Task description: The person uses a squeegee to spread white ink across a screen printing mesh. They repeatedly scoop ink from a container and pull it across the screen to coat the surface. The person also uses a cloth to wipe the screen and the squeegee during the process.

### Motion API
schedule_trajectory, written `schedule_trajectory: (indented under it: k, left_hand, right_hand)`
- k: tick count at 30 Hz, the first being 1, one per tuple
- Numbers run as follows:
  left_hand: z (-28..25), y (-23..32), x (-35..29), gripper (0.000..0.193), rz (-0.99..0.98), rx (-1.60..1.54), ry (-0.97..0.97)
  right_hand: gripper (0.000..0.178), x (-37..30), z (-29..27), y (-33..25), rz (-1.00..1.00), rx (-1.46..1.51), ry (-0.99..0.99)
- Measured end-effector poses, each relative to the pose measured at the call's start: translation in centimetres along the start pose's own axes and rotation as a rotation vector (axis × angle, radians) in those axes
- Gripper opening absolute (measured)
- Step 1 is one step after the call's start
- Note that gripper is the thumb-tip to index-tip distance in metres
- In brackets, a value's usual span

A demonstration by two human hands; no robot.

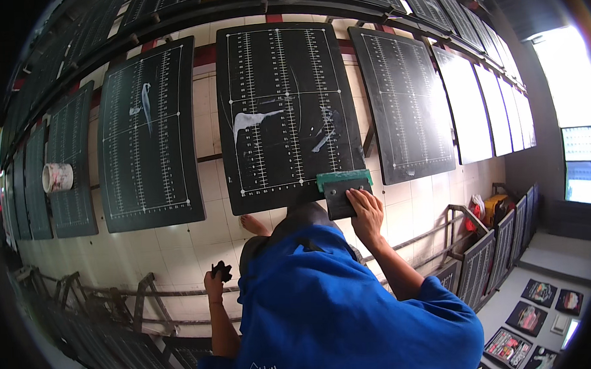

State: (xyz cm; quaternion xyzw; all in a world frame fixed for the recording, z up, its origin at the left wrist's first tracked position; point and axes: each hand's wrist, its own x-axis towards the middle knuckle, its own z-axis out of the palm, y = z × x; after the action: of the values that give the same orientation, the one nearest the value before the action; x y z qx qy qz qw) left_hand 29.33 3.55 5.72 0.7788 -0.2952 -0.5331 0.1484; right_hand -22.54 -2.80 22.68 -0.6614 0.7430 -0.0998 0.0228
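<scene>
My right hand is closed around a squeegee with a dark handle and a green blade. Its blade lies at the near right corner of a black printing board marked with white ruled scales; whether it touches the surface I cannot tell. A white smear and a greyish streak mark that board. Down at my left side, my left hand grips a small crumpled black thing, perhaps a cloth, its kind unclear.
Similar boards stand left and right in a row, with a dark rail beyond. A stained white bucket sits on a farther left board. Metal frames holding more boards run behind me, above pale floor tiles.
</scene>
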Motion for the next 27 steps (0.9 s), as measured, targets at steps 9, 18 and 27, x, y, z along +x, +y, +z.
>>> schedule_trajectory:
  k: [9, 18, 27]
  left_hand:
    - [-5.7, -3.8, 2.7, 0.024, -0.127, -0.129, 0.033]
    - [-4.5, -0.6, -3.3, 0.025, -0.105, 0.222, -0.026]
    - [-5.9, 1.4, 0.2, 0.023, -0.054, 0.087, 0.099]
  right_hand:
    - [0.061, 17.4, 1.2, 1.2, -0.025, 0.05, 0.123]
    - [0.044, 41.5, 3.7, 5.1, -0.133, 0.031, 0.157]
    - [0.046, 37.7, 3.7, 4.6, -0.132, 0.102, 0.187]
